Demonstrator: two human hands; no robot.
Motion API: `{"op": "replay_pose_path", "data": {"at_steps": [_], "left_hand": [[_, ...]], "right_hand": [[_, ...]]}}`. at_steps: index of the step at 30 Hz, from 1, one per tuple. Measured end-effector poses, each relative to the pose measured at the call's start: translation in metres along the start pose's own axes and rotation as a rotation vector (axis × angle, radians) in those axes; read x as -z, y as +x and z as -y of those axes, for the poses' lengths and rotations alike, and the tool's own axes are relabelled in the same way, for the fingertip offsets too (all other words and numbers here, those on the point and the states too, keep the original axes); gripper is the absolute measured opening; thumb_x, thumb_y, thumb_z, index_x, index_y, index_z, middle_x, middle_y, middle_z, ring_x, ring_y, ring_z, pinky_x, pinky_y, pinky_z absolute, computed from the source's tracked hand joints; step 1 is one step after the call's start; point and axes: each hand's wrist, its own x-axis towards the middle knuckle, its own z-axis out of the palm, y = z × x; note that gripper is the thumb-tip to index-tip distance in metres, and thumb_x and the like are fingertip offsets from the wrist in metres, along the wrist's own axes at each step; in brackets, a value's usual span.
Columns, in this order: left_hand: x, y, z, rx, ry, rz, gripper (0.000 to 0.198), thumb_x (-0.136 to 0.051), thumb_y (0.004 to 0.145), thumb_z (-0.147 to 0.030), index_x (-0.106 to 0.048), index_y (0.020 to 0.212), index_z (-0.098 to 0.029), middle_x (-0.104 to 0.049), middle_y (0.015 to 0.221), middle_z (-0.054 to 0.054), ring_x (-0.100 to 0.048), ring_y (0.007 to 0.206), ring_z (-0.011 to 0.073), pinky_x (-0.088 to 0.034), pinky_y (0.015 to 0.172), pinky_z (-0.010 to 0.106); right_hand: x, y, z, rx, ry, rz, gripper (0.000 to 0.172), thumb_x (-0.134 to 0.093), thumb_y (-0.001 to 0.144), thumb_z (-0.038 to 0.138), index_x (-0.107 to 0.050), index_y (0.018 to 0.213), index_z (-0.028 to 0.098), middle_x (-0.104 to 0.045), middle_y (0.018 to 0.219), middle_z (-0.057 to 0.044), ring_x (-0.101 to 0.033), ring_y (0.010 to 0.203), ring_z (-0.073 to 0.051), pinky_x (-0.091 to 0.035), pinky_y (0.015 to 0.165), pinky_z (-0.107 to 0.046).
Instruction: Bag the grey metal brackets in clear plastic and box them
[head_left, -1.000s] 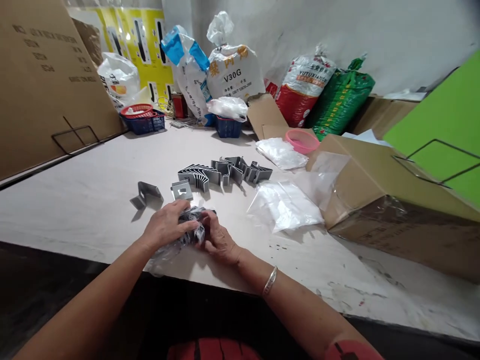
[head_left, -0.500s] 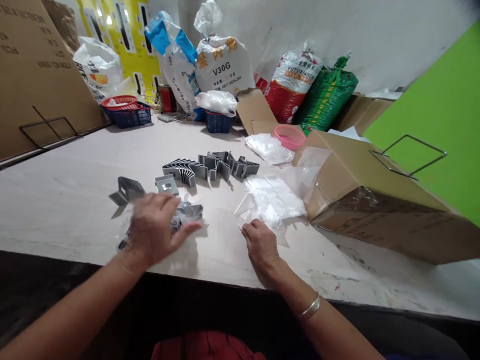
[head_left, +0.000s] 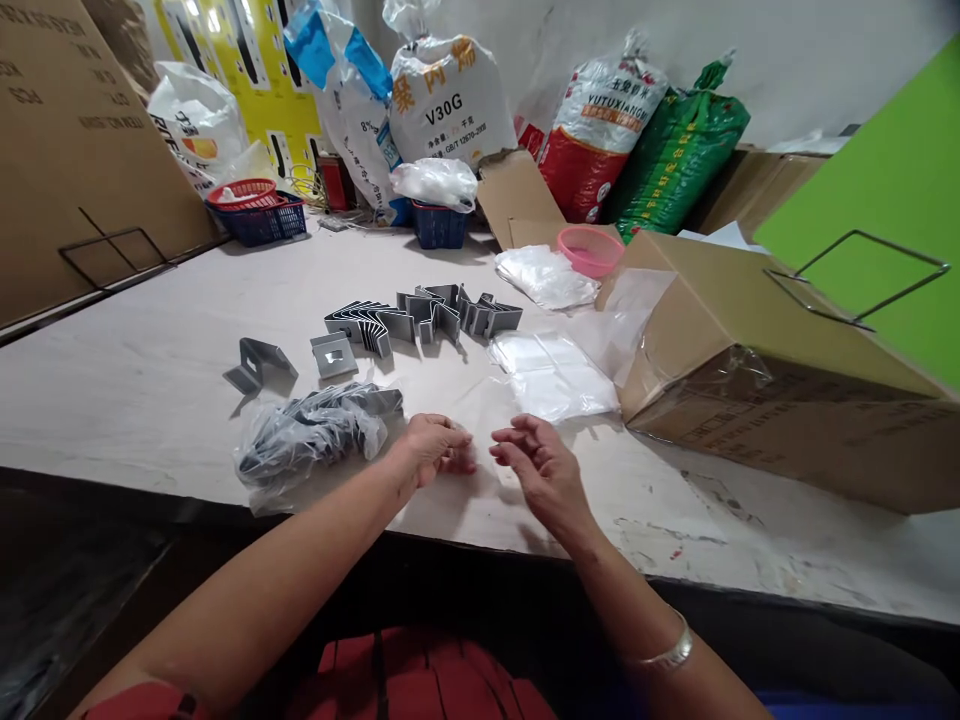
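Note:
My left hand (head_left: pixel 435 446) is closed in a pinch near the table's front, with a thin clear plastic bag (head_left: pixel 484 402) faintly visible at its fingertips. Facing it, my right hand (head_left: pixel 541 468) has its fingers loosely curved and apart, close to the same film. To the left lies a plastic-wrapped bundle of grey metal brackets (head_left: pixel 307 435), untouched by either hand. Behind it are a single bent bracket (head_left: pixel 259 366) and a flat-faced bracket with a slot (head_left: pixel 334 356). A row of nested grey brackets (head_left: pixel 424 318) stands farther back. Right of that is a stack of clear bags (head_left: pixel 553 375).
An open cardboard box (head_left: pixel 750 400) borders the right side. Behind the bags are a pink basket (head_left: pixel 590 250) and more white plastic bags (head_left: pixel 544 277). Blue baskets (head_left: pixel 440 226) and full sacks (head_left: pixel 450 110) line the back. A large carton (head_left: pixel 90 170) stands left.
My left hand has left the wrapped bundle and moved right, beside my right hand. My right hand's fingers have loosened from their grip on the clear bag. The view has shifted slightly.

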Motion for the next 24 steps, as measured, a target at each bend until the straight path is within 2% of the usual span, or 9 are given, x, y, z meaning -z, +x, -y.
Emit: {"op": "replay_pose_path", "data": {"at_steps": [3, 6, 9, 13, 16, 18, 20, 22, 24], "left_hand": [[0.004, 0.001, 0.001, -0.028, -0.003, -0.021, 0.029, -0.064, 0.054, 0.01, -0.045, 0.05, -0.011, -0.051, 0.042, -0.002, -0.053, 0.039, 0.0108, -0.051, 0.044, 0.027], [0.003, 0.003, 0.003, -0.069, -0.014, -0.041, 0.03, -0.067, 0.053, 0.006, -0.044, 0.05, -0.012, -0.05, 0.043, -0.004, -0.051, 0.038, 0.0088, -0.052, 0.043, 0.028], [-0.001, 0.005, 0.005, -0.115, 0.024, -0.086, 0.029, -0.068, 0.059, -0.001, -0.043, 0.052, -0.013, -0.048, 0.04, -0.005, -0.047, 0.035, 0.0069, -0.05, 0.04, 0.025], [-0.004, 0.006, 0.008, -0.191, 0.128, -0.09, 0.03, -0.072, 0.06, -0.015, -0.042, 0.054, -0.014, -0.049, 0.04, -0.005, -0.047, 0.034, 0.0075, -0.046, 0.038, 0.022], [-0.002, 0.006, 0.011, -0.229, 0.159, 0.005, 0.033, -0.073, 0.06, -0.024, -0.042, 0.059, -0.015, -0.048, 0.045, -0.005, -0.047, 0.037, 0.0065, -0.048, 0.043, 0.024], [0.001, 0.003, 0.014, -0.254, 0.204, 0.016, 0.031, -0.07, 0.063, -0.031, -0.043, 0.068, -0.015, -0.049, 0.053, -0.005, -0.046, 0.038, 0.0061, -0.048, 0.044, 0.025], [0.005, -0.003, 0.018, -0.366, 0.307, -0.03, 0.039, -0.065, 0.066, -0.04, -0.044, 0.087, -0.015, -0.053, 0.07, 0.0, -0.049, 0.042, 0.0071, -0.048, 0.044, 0.027], [0.009, -0.01, 0.023, -0.595, 0.487, -0.108, 0.06, -0.066, 0.061, -0.049, -0.039, 0.104, -0.017, -0.052, 0.091, 0.006, -0.055, 0.053, 0.0111, -0.05, 0.05, 0.032], [0.011, -0.015, 0.028, -0.839, 0.71, -0.184, 0.072, -0.069, 0.054, -0.053, -0.038, 0.11, -0.019, -0.046, 0.105, 0.01, -0.057, 0.069, 0.0171, -0.051, 0.059, 0.036]], "right_hand": [[0.015, -0.003, -0.003, -0.002, -0.086, -0.132, 0.027, -0.056, 0.074, 0.035, -0.048, 0.093, 0.018, -0.062, 0.075, -0.002, -0.062, 0.064, -0.015, -0.051, 0.062, -0.03], [0.02, -0.009, -0.005, 0.07, -0.186, -0.216, 0.023, -0.055, 0.076, 0.036, -0.05, 0.091, 0.018, -0.06, 0.069, 0.0, -0.061, 0.058, -0.014, -0.051, 0.059, -0.029], [0.017, -0.014, -0.002, 0.251, -0.352, -0.2, 0.024, -0.054, 0.078, 0.035, -0.051, 0.094, 0.019, -0.062, 0.077, -0.002, -0.06, 0.063, -0.014, -0.05, 0.06, -0.028], [0.009, -0.009, 0.003, 0.453, -0.728, -0.173, 0.039, -0.059, 0.073, 0.041, -0.053, 0.101, 0.015, -0.061, 0.093, -0.01, -0.056, 0.08, -0.021, -0.048, 0.067, -0.034], [0.008, 0.004, 0.0, 0.485, -0.948, -0.222, 0.021, -0.054, 0.076, 0.033, -0.059, 0.089, 0.016, -0.06, 0.096, -0.011, -0.053, 0.084, -0.023, -0.044, 0.069, -0.033], [0.009, 0.013, -0.004, 0.471, -0.994, -0.25, 0.018, -0.045, 0.082, 0.026, -0.059, 0.075, 0.017, -0.061, 0.083, -0.007, -0.054, 0.072, -0.018, -0.04, 0.06, -0.027], [0.01, 0.019, -0.008, 0.485, -1.027, -0.258, 0.027, -0.037, 0.086, 0.023, -0.057, 0.069, 0.017, -0.058, 0.067, -0.004, -0.05, 0.058, -0.013, -0.034, 0.05, -0.023], [0.009, 0.023, -0.009, 0.553, -1.071, -0.25, 0.032, -0.034, 0.088, 0.025, -0.057, 0.067, 0.017, -0.055, 0.06, -0.002, -0.047, 0.049, -0.012, -0.028, 0.045, -0.022], [0.007, 0.025, -0.006, 0.649, -1.105, -0.233, 0.036, -0.033, 0.09, 0.029, -0.056, 0.064, 0.017, -0.054, 0.057, -0.001, -0.045, 0.046, -0.011, -0.025, 0.043, -0.023]]}}
